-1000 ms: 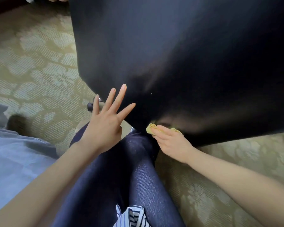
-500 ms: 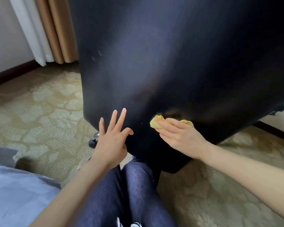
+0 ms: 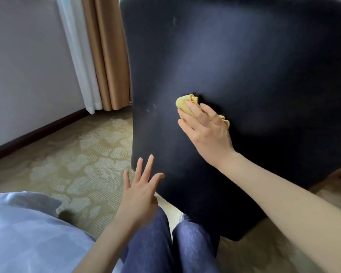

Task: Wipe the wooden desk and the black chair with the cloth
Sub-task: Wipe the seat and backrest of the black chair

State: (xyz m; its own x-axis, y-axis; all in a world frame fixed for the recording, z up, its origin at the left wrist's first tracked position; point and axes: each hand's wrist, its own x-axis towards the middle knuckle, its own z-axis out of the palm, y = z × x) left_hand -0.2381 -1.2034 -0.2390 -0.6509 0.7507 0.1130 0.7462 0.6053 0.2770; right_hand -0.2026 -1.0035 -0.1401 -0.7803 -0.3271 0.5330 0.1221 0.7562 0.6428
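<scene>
Head view: my right hand lies flat, fingers pretty much straight, pressing a bunched-up yellow cloth against the back of the black chair. The cloth is soft and crumpled and pokes out past my fingertips and on the little-finger side. The chair back is a broad, smooth, slightly curved panel with a few pale smudges. My left hand is spread wide with nothing in it, down by the chair's lower left edge; can't tell if it touches. Leafy patterned carpet underneath.
</scene>
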